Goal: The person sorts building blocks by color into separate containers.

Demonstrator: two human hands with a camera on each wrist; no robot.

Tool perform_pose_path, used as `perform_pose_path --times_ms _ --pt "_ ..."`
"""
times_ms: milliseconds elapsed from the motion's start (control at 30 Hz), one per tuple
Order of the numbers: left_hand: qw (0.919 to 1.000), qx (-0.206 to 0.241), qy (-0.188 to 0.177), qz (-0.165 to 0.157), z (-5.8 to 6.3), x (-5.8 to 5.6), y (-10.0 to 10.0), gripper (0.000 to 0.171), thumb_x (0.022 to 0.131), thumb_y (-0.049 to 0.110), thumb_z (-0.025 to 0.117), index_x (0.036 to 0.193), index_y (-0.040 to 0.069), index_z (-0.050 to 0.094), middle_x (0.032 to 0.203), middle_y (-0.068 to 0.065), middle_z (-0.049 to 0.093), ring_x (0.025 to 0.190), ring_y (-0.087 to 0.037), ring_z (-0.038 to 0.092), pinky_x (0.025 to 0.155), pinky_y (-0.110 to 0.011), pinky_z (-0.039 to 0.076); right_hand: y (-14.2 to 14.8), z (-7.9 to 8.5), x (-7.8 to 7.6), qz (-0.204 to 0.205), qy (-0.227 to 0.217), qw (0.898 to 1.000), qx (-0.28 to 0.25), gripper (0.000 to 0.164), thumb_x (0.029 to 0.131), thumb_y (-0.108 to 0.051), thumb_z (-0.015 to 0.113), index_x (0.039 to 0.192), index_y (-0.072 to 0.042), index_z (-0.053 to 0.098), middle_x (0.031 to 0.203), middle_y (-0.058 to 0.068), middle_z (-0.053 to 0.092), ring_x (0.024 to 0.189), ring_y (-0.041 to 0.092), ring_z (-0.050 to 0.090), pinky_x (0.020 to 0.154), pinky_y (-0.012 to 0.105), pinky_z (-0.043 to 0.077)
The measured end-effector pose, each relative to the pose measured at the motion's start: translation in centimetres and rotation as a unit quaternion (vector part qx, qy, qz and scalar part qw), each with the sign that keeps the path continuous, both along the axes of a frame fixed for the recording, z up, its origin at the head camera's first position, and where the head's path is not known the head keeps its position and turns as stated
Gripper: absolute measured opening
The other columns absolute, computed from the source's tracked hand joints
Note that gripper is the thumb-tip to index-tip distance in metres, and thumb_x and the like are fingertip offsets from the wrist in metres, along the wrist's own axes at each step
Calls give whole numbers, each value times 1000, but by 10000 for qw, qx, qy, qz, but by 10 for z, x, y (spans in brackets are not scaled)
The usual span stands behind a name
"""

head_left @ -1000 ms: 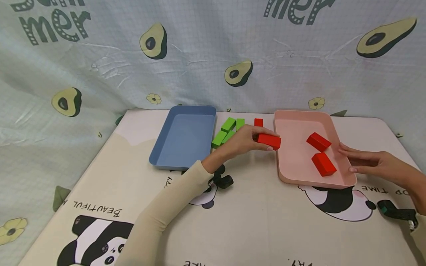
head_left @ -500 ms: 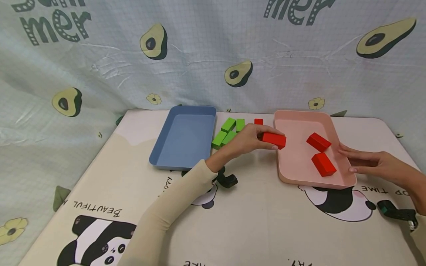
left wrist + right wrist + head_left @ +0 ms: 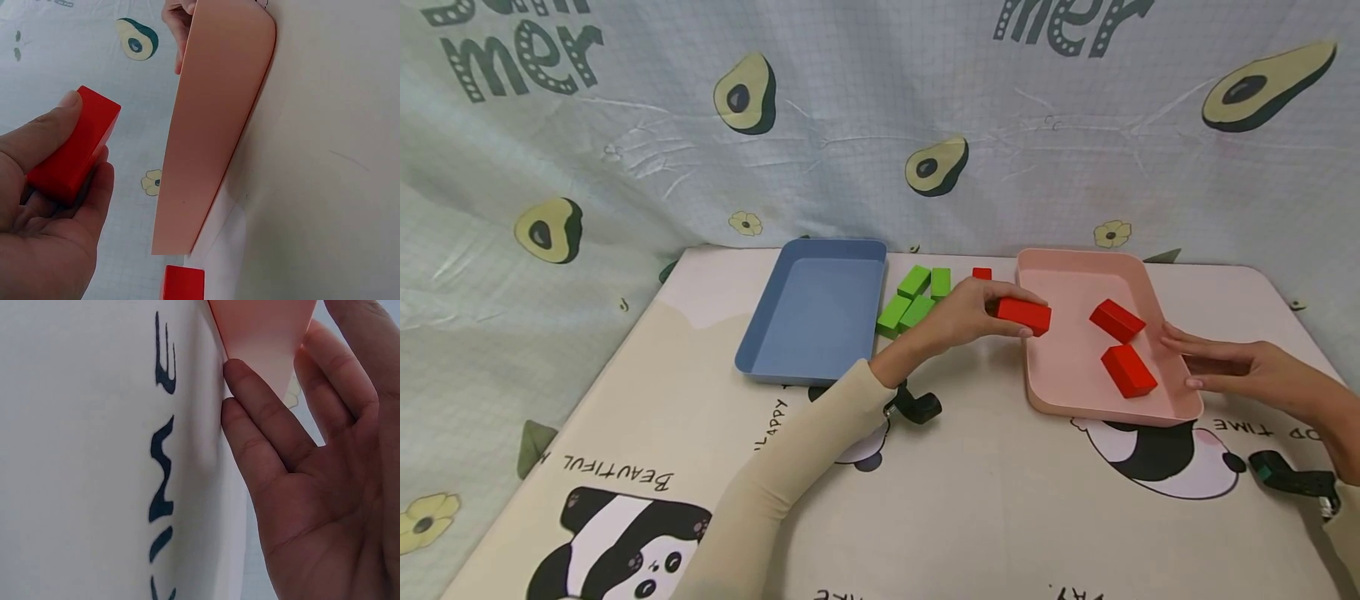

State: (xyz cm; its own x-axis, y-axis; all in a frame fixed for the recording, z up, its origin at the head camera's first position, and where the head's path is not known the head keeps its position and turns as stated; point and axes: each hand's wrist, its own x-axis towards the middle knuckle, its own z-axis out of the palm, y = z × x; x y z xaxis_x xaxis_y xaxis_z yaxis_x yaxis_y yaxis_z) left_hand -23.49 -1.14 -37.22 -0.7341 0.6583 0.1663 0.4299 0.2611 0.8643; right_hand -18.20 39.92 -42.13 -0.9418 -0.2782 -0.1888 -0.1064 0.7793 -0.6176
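My left hand (image 3: 958, 318) pinches a red block (image 3: 1025, 316) between thumb and fingers, over the left rim of a pink tray (image 3: 1060, 375). In the left wrist view that red block (image 3: 78, 147) is held up beside the tray's outer wall (image 3: 206, 125). Two other red blocks lie inside the tray, one red block (image 3: 1117, 321) farther back and one red block (image 3: 1129, 372) nearer. Against the tray's right side rests my right hand (image 3: 1258, 373). The right wrist view shows its fingers (image 3: 269, 415) extended and touching the outer wall.
A blue tray (image 3: 820, 317) stands at the left. Between the trays lie several green blocks (image 3: 914, 282) and a red block (image 3: 982, 273), partly hidden behind my left hand. A patterned cloth (image 3: 850, 125) hangs behind the table (image 3: 970, 500).
My left hand has moved right with the red block, from the pink tray's left edge to just over its rim. My right hand and the trays have stayed in place.
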Motion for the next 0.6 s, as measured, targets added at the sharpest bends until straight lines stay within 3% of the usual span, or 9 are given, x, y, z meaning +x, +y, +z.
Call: perform_pose_path --times_ms 33,133,200,267,367,500,600 --pt "10000 -5 10 -2 0 0 0 42 89 15 81 129 13 72 122 0 70 103 -10 60 84 -21 54 0 0 0 -3 36 10000 16 68 96 -34 72 155 -19 43 127 -52 31 131 -6 43 98 70 42" --pt "10000 17 48 -26 0 0 1 42 89 15 81 129 13 72 121 0 70 103 -10 60 83 -22 55 0 1 1 2 54 10000 -7 68 96 -33 72 155 -18 42 130 -50 32 125 -12 42 97 71 43" --pt "10000 24 27 -31 0 1 2 41 89 15 81 129 14 72 120 2 70 103 -10 60 83 -22 55 -1 1 1 3 -35 10000 -24 70 96 -34 71 156 -18 40 142 -40 31 140 16 44 97 73 39" --pt "10000 33 -9 -25 1 1 3 41 89 16 81 129 14 72 119 3 70 102 -10 60 82 -22 55 -2 1 0 -25 -165 9999 2 72 96 -36 71 157 -18 36 151 -28 28 140 47 38 98 74 36" --pt "10000 36 -57 -13 2 2 5 41 89 17 81 129 15 72 118 4 69 101 -10 60 82 -22 55 -2 1 0 -16 -211 9998 -17 73 97 -36 70 158 -19 33 157 -17 26 137 58 33 98 75 35" --pt "10000 40 -57 -28 2 2 8 41 89 17 81 129 14 72 117 4 69 102 -10 59 82 -22 56 -1 -1 1 -22 -20 10000 -23 71 96 -34 71 157 -21 37 142 -39 32 139 38 43 97 73 39" --pt "9999 55 -74 -57 2 2 9 41 89 16 81 129 14 72 117 4 70 102 -10 59 82 -22 56 0 -1 1 -67 -37 10000 -13 70 96 -35 71 157 -22 38 133 -48 31 138 36 43 98 73 39"
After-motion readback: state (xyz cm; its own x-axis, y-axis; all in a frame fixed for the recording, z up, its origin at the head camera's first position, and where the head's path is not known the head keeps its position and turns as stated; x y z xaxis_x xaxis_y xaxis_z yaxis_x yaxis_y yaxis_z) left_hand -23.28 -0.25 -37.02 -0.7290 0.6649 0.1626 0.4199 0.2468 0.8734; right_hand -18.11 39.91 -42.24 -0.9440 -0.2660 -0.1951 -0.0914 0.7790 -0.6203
